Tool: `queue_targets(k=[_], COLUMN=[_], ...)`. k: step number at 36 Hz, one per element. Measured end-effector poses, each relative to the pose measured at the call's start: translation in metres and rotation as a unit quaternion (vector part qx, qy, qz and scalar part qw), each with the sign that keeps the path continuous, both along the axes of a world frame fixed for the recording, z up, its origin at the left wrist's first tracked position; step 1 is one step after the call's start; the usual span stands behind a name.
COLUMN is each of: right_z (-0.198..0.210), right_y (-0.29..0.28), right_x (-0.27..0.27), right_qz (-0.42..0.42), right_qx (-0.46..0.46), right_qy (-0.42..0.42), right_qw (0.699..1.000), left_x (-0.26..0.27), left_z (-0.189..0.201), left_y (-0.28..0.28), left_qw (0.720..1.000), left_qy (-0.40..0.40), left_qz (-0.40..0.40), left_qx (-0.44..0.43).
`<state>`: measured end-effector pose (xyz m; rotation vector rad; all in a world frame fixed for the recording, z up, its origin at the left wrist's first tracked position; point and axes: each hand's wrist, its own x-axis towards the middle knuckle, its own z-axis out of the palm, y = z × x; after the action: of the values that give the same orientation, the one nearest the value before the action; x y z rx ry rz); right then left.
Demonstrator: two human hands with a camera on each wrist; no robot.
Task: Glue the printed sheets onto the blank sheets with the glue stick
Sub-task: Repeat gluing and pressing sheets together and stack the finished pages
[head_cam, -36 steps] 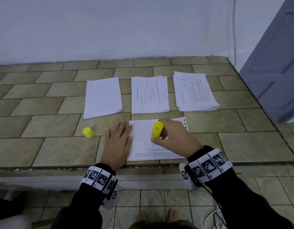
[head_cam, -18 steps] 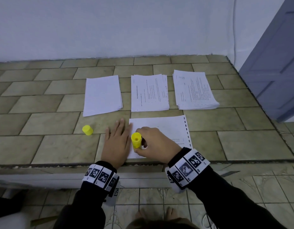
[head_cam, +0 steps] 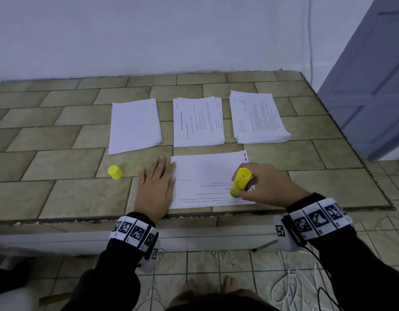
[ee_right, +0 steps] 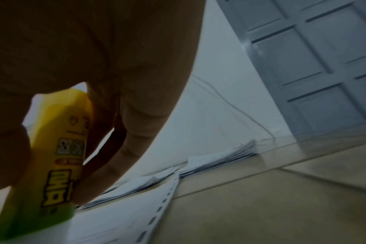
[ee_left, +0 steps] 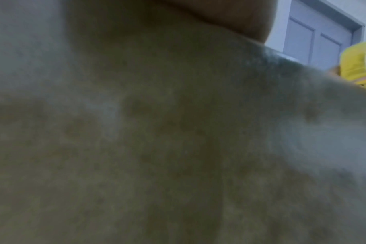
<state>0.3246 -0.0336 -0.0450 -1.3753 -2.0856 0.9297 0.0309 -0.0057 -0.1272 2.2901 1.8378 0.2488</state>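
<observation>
A printed sheet (head_cam: 205, 176) lies at the near edge of the tiled counter (head_cam: 59, 167). My left hand (head_cam: 154, 182) rests flat with straight fingers on the sheet's left edge. My right hand (head_cam: 259, 187) grips the yellow glue stick (head_cam: 240, 181) and holds its lower end down on the sheet's right side. In the right wrist view the glue stick (ee_right: 52, 173) stands tilted on the paper (ee_right: 119, 219) between thumb and fingers. The yellow cap (head_cam: 114, 172) stands alone left of my left hand. The left wrist view is blurred, with the glue stick (ee_left: 359, 66) at its right edge.
Behind the sheet lie three stacks: blank paper (head_cam: 134, 125) on the left, printed sheets (head_cam: 198, 121) in the middle, a thicker printed pile (head_cam: 258, 116) on the right. A grey door (head_cam: 373, 75) stands to the right. White cable (head_cam: 290, 286) coils on the floor.
My right hand carried the glue stick from the sheet's middle to its left side near my left hand, then across to the right side. The left hand stayed flat in place.
</observation>
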Motion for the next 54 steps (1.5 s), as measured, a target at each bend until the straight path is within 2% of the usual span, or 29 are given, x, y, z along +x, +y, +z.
queue_targets(k=[8, 13, 20, 28, 38, 54], right_z=[0.003, 0.01, 0.016, 0.006, 0.004, 0.009], right_y=[-0.005, -0.001, 0.007, 0.018, 0.029, 0.095], right_x=[0.038, 0.037, -0.023, -0.092, -0.119, -0.123], right_qz=[-0.04, -0.048, 0.003, 0.1, 0.162, 0.043], right_qx=[-0.04, -0.057, -0.023, -0.004, 0.015, 0.005], right_qy=[-0.001, -0.018, 0.011, -0.016, -0.045, -0.099], right_qw=[0.998, 0.997, 1.0, 0.995, 0.986, 0.994], left_x=[0.002, 0.003, 0.003, 0.003, -0.001, 0.001], left_z=[0.002, 0.002, 0.001, 0.004, 0.0, 0.002], left_y=[-0.001, -0.001, -0.001, -0.002, -0.002, -0.002], left_qw=[1.0, 1.0, 1.0, 1.0, 1.0, 1.0], left_qy=[-0.002, -0.002, -0.015, -0.013, -0.007, -0.01], left_qz=[0.001, 0.006, 0.008, 0.002, -0.013, -0.007], left_qx=[-0.001, -0.008, -0.005, -0.012, -0.016, -0.003])
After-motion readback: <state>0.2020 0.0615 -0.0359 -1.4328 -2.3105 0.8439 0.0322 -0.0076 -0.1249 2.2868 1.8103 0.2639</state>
